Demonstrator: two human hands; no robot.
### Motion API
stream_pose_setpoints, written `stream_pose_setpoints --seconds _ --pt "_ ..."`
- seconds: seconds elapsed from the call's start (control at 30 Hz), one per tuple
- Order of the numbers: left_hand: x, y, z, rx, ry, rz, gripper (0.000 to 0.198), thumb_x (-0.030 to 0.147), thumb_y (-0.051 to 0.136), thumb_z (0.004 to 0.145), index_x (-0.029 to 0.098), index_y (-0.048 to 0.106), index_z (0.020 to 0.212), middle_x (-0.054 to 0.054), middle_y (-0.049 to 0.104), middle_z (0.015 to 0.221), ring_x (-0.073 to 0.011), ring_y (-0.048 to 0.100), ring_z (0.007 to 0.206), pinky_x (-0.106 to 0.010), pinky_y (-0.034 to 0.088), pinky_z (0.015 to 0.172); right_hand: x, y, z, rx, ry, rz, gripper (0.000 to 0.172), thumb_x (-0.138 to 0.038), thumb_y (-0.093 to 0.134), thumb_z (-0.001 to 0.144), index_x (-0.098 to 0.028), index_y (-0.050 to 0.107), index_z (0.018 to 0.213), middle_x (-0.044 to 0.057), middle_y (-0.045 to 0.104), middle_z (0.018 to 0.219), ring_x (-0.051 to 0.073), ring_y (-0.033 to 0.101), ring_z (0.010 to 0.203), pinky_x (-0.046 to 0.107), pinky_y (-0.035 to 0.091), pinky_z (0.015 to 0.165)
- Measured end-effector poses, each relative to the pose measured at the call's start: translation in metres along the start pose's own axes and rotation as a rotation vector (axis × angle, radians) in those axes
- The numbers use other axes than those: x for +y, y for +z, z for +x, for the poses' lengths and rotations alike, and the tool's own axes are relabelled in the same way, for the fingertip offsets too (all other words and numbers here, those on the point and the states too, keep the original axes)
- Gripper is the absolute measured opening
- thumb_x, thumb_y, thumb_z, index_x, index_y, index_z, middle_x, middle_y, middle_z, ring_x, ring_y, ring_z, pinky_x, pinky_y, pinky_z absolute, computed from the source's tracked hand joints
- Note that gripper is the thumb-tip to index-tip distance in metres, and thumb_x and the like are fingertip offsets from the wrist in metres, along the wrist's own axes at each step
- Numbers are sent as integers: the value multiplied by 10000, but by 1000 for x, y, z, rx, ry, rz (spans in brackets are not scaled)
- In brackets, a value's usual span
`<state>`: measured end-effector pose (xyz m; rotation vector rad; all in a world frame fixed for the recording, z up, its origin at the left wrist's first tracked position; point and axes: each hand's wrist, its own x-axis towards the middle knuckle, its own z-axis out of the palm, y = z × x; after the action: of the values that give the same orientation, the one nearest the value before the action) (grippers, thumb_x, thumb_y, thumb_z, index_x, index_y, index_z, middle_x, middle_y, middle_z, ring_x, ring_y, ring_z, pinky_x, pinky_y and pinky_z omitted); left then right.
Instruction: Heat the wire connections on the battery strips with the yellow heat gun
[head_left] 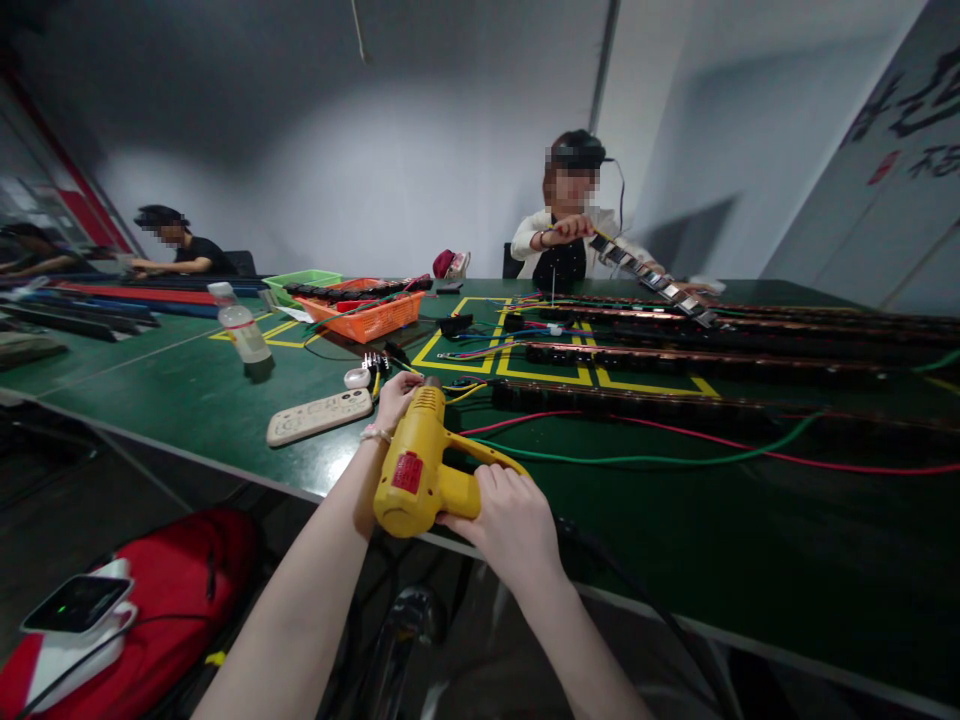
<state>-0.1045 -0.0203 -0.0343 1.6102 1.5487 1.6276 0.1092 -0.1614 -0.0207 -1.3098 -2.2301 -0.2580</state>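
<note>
My right hand (504, 518) is wrapped round the handle of a yellow heat gun (417, 462), whose nozzle points away from me over the green table (187, 395). Just past the nozzle, my left hand (395, 395) is closed in a pinch on something small I cannot make out, near yellow and black wires. A long black strip with copper bars (637, 400) lies right of the nozzle. Red and green wires (675, 455) run across the table to the right.
A beige remote (320, 416) and a plastic bottle (241, 325) lie to the left, with an orange basket (367, 318) behind. More long strips (712, 355) fill the right side. One person opposite holds a strip; another sits far left. A red bag (161, 590) sits below the table edge.
</note>
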Motion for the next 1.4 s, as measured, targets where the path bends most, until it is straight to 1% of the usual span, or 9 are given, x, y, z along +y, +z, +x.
stream_pose_setpoints --seconds 0.23,0.37,0.47,0.67,0.9,1.0,1.1,1.23,1.4 --pt "-2 -1 22 -19 0 32 319 344 530 895 153 557 1148 -89 577 1140 -182 585 961 -386 515 820 11 -9 0 15 -11 1 497 -654 663 676 -188 513 756 12 572 721 197 567 722 321 387 673" --pt "-11 4 25 -16 3 29 183 274 584 847 135 611 964 -62 630 962 -154 602 830 -308 518 722 21 -11 -4 41 -25 -29 489 -666 620 713 -189 515 746 15 578 711 195 569 711 317 375 660" --pt "-20 7 26 -16 2 4 75 207 588 790 143 606 825 -44 638 808 -146 606 723 -255 494 625 30 -13 -9 51 -20 -43 471 -650 611 735 -188 521 759 17 582 724 192 569 714 312 367 661" --pt "-31 8 31 -11 28 -61 112 239 571 753 152 601 817 -52 653 803 -158 631 743 -247 491 614 50 -20 -19 58 2 -57 421 -575 693 702 -198 517 770 -4 570 723 187 562 722 305 351 663" --pt "-27 8 30 2 24 -34 106 232 573 741 155 603 806 -44 653 773 -149 621 699 -247 487 604 57 -26 -21 52 52 -26 398 -546 719 674 -211 512 733 -10 572 699 190 561 715 304 361 647" --pt "-26 8 30 4 31 -37 99 234 574 741 157 599 798 -37 650 770 -145 615 695 -248 487 610 58 -30 -23 43 72 47 373 -500 721 684 -201 543 818 6 603 783 194 568 802 304 396 708" --pt "-26 8 30 12 16 -36 84 225 565 748 162 597 794 -36 648 780 -139 605 672 -244 483 590 59 -34 -30 63 47 90 382 -454 700 724 -179 565 952 30 633 904 200 568 889 332 395 817" --pt "-20 8 28 22 21 -18 62 199 557 758 159 594 788 -40 643 767 -141 600 663 -242 475 578 55 -36 -41 120 47 23 370 -450 644 785 -155 577 998 44 657 914 222 588 877 459 277 990" --pt "-7 8 24 14 -3 1 45 157 537 769 158 583 771 -37 644 753 -127 575 607 -242 465 563 53 -33 -43 101 51 18 312 -411 611 793 -149 567 956 48 646 864 213 594 830 410 336 959"
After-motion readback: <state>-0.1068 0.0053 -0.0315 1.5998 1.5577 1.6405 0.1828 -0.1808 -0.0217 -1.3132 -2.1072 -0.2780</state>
